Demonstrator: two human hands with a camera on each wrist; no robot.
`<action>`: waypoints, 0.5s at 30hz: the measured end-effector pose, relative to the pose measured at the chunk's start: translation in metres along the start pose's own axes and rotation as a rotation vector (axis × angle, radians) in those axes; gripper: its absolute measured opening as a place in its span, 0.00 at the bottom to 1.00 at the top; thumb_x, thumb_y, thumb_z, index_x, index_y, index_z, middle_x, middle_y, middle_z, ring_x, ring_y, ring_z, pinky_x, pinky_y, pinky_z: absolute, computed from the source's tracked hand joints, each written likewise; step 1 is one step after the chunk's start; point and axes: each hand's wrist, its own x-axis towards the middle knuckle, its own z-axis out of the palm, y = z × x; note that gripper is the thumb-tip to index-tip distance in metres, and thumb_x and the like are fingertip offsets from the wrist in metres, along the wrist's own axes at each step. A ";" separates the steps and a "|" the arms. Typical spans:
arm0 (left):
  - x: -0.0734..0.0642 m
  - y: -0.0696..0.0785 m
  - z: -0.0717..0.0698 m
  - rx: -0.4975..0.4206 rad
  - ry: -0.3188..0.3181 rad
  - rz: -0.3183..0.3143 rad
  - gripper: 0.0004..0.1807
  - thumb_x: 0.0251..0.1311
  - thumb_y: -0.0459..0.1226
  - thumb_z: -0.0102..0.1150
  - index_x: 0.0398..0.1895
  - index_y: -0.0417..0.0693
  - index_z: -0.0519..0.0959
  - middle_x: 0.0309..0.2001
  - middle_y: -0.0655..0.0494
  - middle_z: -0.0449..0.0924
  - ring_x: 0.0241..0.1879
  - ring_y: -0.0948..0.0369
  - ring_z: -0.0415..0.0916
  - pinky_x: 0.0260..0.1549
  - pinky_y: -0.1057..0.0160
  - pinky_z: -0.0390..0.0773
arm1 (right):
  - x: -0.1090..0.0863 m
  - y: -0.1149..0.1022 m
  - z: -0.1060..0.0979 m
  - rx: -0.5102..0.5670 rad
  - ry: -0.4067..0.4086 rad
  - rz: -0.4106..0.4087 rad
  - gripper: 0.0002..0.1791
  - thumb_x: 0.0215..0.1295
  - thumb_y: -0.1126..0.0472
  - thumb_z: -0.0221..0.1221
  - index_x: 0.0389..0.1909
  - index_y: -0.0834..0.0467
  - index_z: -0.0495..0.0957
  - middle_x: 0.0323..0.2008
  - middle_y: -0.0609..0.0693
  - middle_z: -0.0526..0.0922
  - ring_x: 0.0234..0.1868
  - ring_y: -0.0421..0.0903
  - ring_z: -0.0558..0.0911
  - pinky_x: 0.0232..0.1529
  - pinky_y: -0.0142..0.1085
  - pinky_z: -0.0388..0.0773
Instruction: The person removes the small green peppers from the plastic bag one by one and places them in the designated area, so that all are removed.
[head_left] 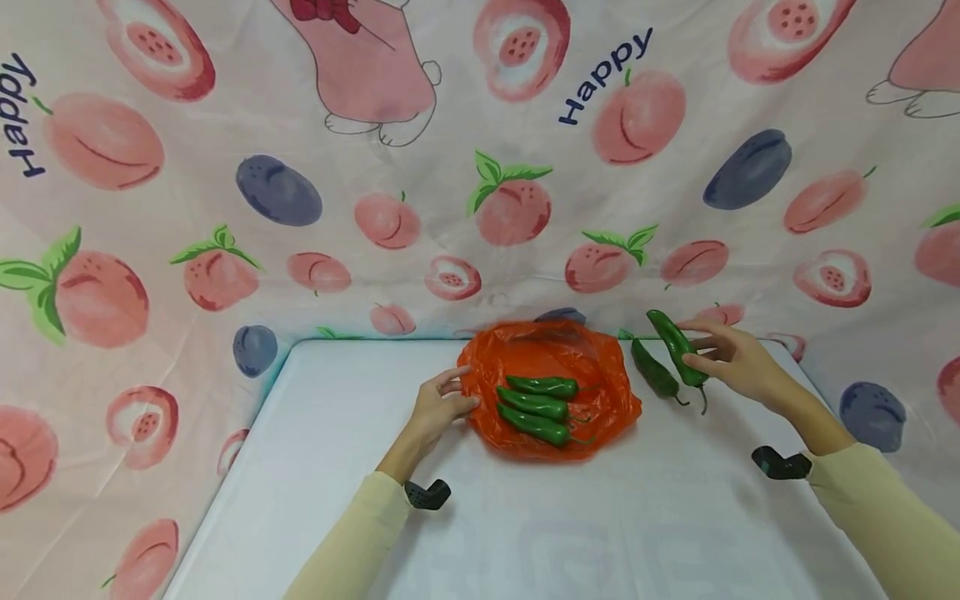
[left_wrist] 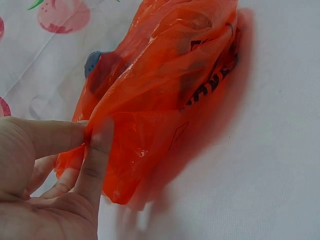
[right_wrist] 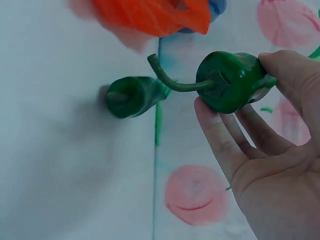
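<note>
An orange plastic bag (head_left: 487, 429) lies spread on the white table, with three green peppers (head_left: 538, 405) inside its opening. My left hand (head_left: 438, 404) pinches the bag's left rim between thumb and fingers; the left wrist view shows the thin film (left_wrist: 145, 95) bunched at the fingertips. To the right, my right hand (head_left: 738, 362) holds another green pepper (head_left: 678, 346) above the table, its curved stem pointing toward me. In the right wrist view the thumb and fingers grip this pepper (right_wrist: 232, 82) around its body. One more pepper (head_left: 654, 371) lies on the table just beneath it.
The white table (head_left: 337, 400) ends at a back edge right behind the bag. A fruit-patterned cloth (head_left: 420, 167) hangs behind the table and runs down both sides. A black wrist device (head_left: 427, 495) sits at each sleeve cuff.
</note>
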 end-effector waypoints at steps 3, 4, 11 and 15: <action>-0.001 0.000 0.000 0.002 -0.001 0.005 0.33 0.60 0.23 0.66 0.70 0.44 0.74 0.49 0.41 0.79 0.33 0.60 0.85 0.39 0.58 0.88 | -0.002 0.009 0.000 0.002 0.001 0.035 0.33 0.73 0.51 0.63 0.75 0.56 0.66 0.59 0.65 0.79 0.56 0.68 0.80 0.51 0.59 0.83; 0.000 0.000 0.000 0.001 -0.003 0.007 0.33 0.60 0.23 0.66 0.70 0.44 0.74 0.49 0.41 0.79 0.33 0.60 0.85 0.39 0.59 0.88 | -0.002 0.012 0.001 0.003 0.001 0.050 0.34 0.73 0.51 0.63 0.75 0.57 0.65 0.59 0.67 0.79 0.56 0.69 0.80 0.51 0.61 0.82; 0.000 0.000 0.000 0.013 0.000 0.000 0.32 0.60 0.24 0.66 0.70 0.44 0.74 0.50 0.41 0.78 0.33 0.60 0.85 0.39 0.57 0.88 | -0.002 0.032 0.003 0.022 -0.001 0.107 0.37 0.74 0.50 0.61 0.77 0.60 0.60 0.62 0.73 0.75 0.58 0.73 0.78 0.53 0.67 0.78; -0.001 0.000 0.000 0.013 -0.002 -0.005 0.32 0.60 0.24 0.66 0.70 0.43 0.74 0.50 0.41 0.78 0.33 0.59 0.86 0.39 0.56 0.88 | 0.000 0.039 0.004 0.027 0.003 0.131 0.38 0.75 0.49 0.61 0.78 0.60 0.59 0.63 0.74 0.73 0.59 0.74 0.77 0.53 0.66 0.79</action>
